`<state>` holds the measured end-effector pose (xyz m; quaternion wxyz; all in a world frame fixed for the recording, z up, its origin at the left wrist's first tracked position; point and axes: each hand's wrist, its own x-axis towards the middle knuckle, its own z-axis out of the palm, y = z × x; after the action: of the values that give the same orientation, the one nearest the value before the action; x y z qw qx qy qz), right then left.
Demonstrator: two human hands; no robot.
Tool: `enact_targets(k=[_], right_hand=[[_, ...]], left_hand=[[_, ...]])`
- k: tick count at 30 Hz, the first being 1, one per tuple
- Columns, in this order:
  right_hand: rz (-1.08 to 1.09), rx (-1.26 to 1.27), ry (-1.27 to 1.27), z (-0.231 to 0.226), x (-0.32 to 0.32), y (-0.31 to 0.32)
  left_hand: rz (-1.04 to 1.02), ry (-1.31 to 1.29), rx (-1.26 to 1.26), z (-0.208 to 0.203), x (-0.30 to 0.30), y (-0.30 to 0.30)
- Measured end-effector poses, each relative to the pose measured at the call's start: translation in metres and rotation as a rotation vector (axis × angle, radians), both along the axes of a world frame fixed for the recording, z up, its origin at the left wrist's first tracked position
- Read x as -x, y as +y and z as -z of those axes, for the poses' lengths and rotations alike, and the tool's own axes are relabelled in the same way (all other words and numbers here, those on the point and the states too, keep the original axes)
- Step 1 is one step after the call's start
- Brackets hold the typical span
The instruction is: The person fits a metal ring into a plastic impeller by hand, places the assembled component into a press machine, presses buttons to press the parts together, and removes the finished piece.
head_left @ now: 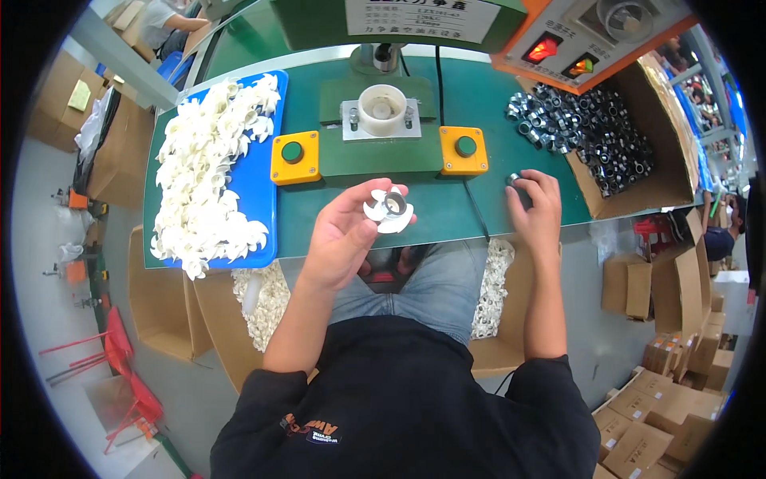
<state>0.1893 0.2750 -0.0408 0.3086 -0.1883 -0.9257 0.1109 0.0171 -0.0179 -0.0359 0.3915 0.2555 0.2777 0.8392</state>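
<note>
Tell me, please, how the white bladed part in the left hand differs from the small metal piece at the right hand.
The bladed part is white with curved blades; the metal piece is dark, with no blades showing. The bladed part looks larger than the metal piece. The left hand holds up the bladed part, while the right hand partly covers the metal piece.

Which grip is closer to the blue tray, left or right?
Left. The left grip is to the right of the blue tray, not touching it. The right grip is much farther right, past both yellow button boxes.
</note>
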Motion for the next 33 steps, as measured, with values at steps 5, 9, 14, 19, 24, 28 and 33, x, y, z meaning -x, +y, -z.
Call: enact_targets(k=[5,9,14,19,24,28,33], right_hand=[[-0.137,0.024,0.155,-0.037,0.018,-0.039],[-0.602,0.23,0.186,-0.083,0.044,-0.096],[-0.794,0.298,0.127,-0.095,0.054,-0.103],[-0.797,0.339,0.089,-0.094,0.054,-0.106],[-0.83,0.308,0.097,-0.091,0.056,-0.107],[-0.815,0.299,0.07,-0.099,0.056,-0.108],[-0.703,0.284,0.107,-0.098,0.063,-0.111]], left_hand=[[0.041,0.036,0.051,-0.004,0.001,0.0],[0.11,0.019,0.071,-0.009,-0.002,-0.003],[0.125,0.049,0.081,-0.012,0.0,-0.006],[0.13,0.085,0.061,-0.011,0.002,-0.007],[0.116,0.165,0.139,-0.005,0.006,-0.01],[0.103,0.17,0.144,-0.007,0.005,-0.007],[0.12,-0.001,0.11,-0.01,0.003,-0.003]])
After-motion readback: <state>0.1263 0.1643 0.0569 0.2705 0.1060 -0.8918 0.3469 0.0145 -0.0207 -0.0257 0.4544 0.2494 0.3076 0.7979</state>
